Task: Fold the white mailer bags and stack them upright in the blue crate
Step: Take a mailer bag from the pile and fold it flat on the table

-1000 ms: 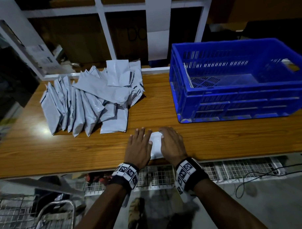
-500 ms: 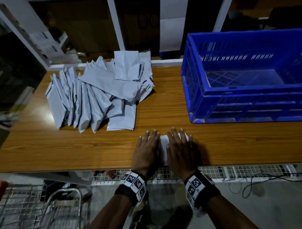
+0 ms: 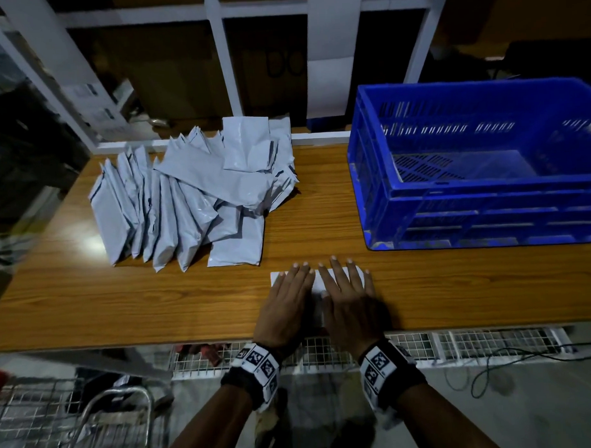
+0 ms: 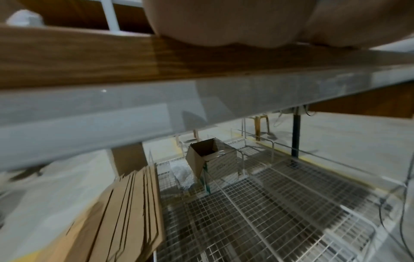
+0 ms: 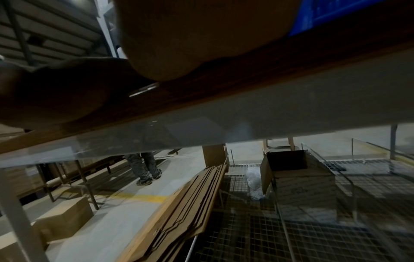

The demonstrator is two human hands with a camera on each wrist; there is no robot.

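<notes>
Item: folded mailer bag (image 3: 318, 279), lying flat on wooden table (image 3: 122, 297), just in front of blue crate (image 3: 470, 197), twd near edge.
L hand (image 3: 287, 304) & R hand (image 3: 352, 305): both pressing flat on bag, fingers straight, gripping nothing.
Unfolded mailer pile (image 3: 192, 197): sitting left of crate, w/ gap between.

A packing warehouse: flattened cartons (image 5: 190, 203), wire-mesh shelving (image 4: 280, 212), a mailer pile (image 3: 192, 194).
</notes>
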